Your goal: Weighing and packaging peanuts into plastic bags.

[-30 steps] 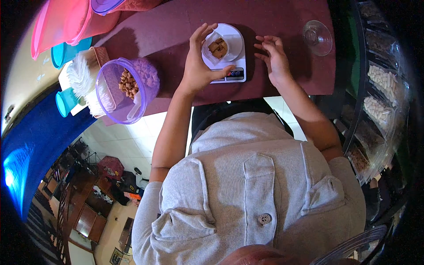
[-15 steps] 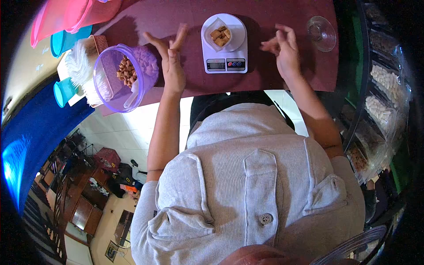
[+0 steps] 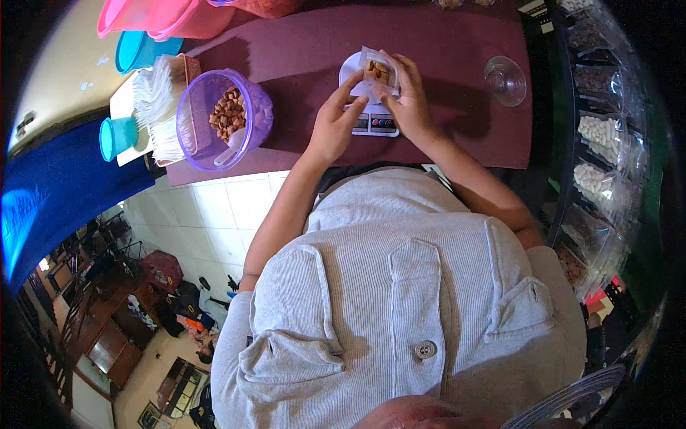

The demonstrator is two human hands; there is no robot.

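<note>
A small clear plastic bag (image 3: 376,70) of brown pillow-shaped snack pieces stands tilted over the white kitchen scale (image 3: 347,70). My right hand (image 3: 410,104) grips it from the right, fingers along its far side and thumb at its near side. My left hand (image 3: 334,129) is open at the bag's left, thumb and index finger apart, fingertips close to the bag; whether they touch it I cannot tell. Both hands partly cover the scale, whose buttons (image 3: 381,123) show between them. Left of them, a purple tub (image 3: 259,107) lies tipped toward me, holding more snack pieces (image 3: 229,114) and a white scoop (image 3: 230,148).
An empty clear glass bowl (image 3: 505,81) sits at the right of the maroon table (image 3: 457,36). Stacked clear plastic bags (image 3: 161,107) lie at the left by teal (image 3: 118,138) and pink tubs (image 3: 189,18). Hanging packets (image 3: 599,136) line the right side.
Both hands have come inward from either side of the scale to the snack bag. The right hand has taken hold of it and tilted it. The view has shifted.
</note>
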